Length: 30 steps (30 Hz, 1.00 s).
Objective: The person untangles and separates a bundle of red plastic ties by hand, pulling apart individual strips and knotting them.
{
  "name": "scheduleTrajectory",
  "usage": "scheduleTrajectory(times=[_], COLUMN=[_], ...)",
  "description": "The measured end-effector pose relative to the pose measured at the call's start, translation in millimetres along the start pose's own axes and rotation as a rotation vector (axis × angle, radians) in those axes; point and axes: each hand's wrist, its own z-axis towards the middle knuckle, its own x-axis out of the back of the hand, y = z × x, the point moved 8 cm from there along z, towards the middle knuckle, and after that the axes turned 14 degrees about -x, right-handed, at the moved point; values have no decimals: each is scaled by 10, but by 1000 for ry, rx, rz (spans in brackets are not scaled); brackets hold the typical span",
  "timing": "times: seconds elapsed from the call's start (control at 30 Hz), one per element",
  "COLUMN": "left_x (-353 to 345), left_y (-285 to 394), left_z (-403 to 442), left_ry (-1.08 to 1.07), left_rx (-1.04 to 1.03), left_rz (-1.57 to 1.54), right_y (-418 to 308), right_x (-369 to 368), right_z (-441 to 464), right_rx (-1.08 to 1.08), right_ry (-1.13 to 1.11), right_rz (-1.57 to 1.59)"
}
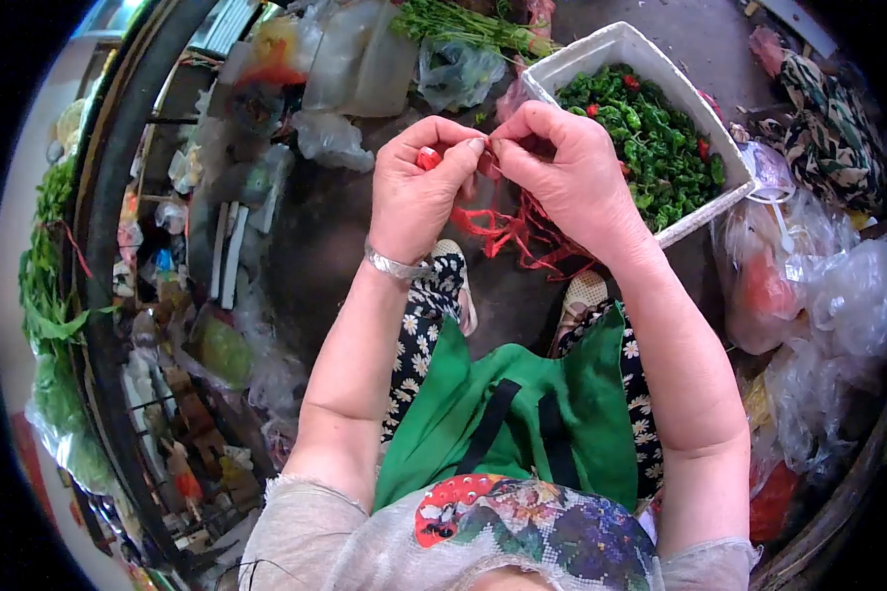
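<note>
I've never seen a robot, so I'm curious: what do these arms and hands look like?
They're a person's. The left hand and right hand are bare, without gloves. A silvery bracelet circles the left wrist. Short, pale grey sleeves end above the elbows.

Dark floor point(330, 231) underfoot, with a white foam box point(586, 61) apparently resting on it. Right of the box, crumpled camouflage cloth point(833, 133), and to its near right, piled clear plastic bags point(828, 305). Left of the box, green stems point(463, 28) and a crumpled clear bag point(335, 140); near-left, two pale shoes point(586, 288).
</note>
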Motion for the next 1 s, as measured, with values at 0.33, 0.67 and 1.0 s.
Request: scheduleTrajectory(times=[0.33, 0.67, 1.0], left_x=[-24, -32, -82], left_y=[-107, 96, 256], left_z=[-33, -1, -38], left_ry=[65, -85, -118], left_rx=[182, -7, -257], left_rz=[-429, 105, 497], right_y=[106, 78, 45], right_x=[-91, 17, 8], right_z=[48, 33, 12], right_rx=[-141, -164, -117], right_ry=[-166, -229, -160], right_rz=[371, 149, -55])
